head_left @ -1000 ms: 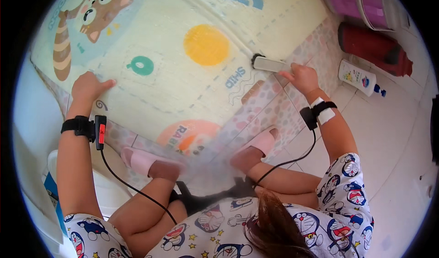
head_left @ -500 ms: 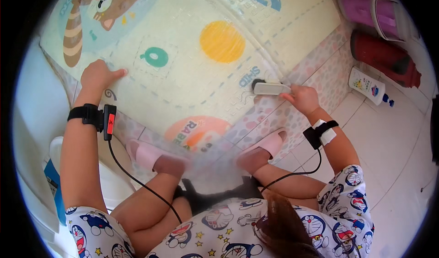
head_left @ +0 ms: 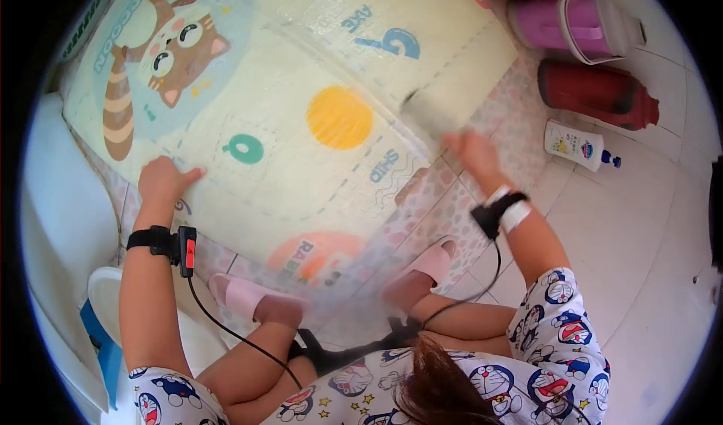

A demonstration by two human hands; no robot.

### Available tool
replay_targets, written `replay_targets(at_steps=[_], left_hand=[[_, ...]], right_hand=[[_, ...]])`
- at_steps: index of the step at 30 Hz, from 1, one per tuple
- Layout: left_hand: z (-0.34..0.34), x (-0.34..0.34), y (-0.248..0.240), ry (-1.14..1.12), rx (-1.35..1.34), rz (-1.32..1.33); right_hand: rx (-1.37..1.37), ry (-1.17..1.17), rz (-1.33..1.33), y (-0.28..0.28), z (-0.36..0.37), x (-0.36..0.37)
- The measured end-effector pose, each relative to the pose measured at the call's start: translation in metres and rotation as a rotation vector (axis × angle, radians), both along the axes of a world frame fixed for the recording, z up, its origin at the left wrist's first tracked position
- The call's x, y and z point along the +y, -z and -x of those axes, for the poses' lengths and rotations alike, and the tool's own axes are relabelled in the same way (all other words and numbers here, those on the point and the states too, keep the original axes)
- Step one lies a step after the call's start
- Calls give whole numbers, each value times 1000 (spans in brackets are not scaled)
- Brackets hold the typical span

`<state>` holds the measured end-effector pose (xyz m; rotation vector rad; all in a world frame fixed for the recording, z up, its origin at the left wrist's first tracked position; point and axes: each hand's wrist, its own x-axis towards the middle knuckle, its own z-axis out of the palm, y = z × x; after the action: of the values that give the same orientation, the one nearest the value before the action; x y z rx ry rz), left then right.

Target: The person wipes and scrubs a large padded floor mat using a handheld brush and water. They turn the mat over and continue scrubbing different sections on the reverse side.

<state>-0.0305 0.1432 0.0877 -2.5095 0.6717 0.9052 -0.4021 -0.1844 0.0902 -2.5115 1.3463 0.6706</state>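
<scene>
My left hand (head_left: 162, 181) rests on the near-left edge of a cream play mat (head_left: 286, 199). Its thumb is stretched out to the side over the printed surface, while the other fingers are partly hidden beneath the hand. Closed round the handle of a scrub brush (head_left: 428, 114), my right hand (head_left: 473, 154) is over the mat's right-hand part. The brush is pale with dark bristles and smeared by motion. Wet shine shows on the mat, which has a raised fold line, a raccoon picture, a yellow circle and a green figure.
Right of the mat lie a white pump bottle (head_left: 576, 145), a dark red flask (head_left: 595, 93) and a purple flask (head_left: 572, 27). Pink slippers (head_left: 425, 267) are on my feet at the mat's near edge. White basin-like ware (head_left: 75, 176) stands at the left.
My right hand has swept the brush up and to the left, off the mat's near-right corner. The left hand keeps its place on the mat. The whole view has shifted somewhat.
</scene>
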Motion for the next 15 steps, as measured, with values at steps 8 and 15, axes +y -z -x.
replay_targets(at_steps=[8,15], left_hand=[[-6,4,3,50,-5,-1],[-3,-4,1,26,-10,10]], right_hand=[[-180,-41,-230,17,-42,73],[-183,331,73,19,-21,-65]])
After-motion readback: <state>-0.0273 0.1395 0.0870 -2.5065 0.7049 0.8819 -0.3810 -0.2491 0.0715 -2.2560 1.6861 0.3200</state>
